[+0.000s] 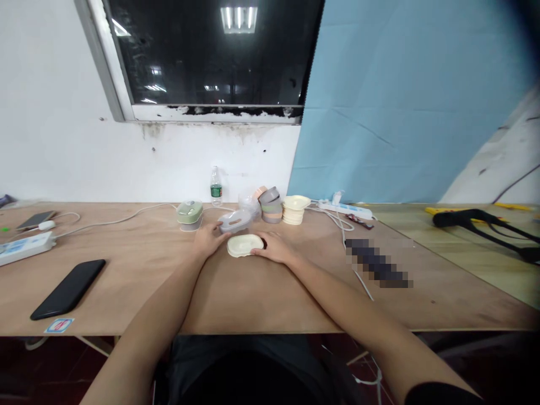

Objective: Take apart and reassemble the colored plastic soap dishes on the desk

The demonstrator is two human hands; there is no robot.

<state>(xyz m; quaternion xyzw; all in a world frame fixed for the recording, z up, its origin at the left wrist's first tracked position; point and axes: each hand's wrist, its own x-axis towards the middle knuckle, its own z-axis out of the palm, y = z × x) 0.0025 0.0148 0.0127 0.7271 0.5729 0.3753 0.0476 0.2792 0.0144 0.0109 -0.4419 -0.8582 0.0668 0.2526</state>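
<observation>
A cream oval dish (244, 245) lies on the wooden table (253, 292) straight ahead of me. My left hand (207, 239) rests beside its left end, fingers curled and reaching toward a grey oval dish (234, 221) just behind. My right hand (276, 247) presses against the cream dish's right end, fingers closed around that edge. A green lidded dish (189, 213) stands to the left of the grey one. Behind, there are a stack of grey and peach dishes (270, 207) and a stack of cream dishes (294, 209).
A black phone (68, 288) lies at the front left, with a white power strip (23, 247) and another phone (36, 219) further left. A water bottle (216, 187) stands by the wall. A second power strip (346, 210) with cables and a black tripod (485, 225) are on the right.
</observation>
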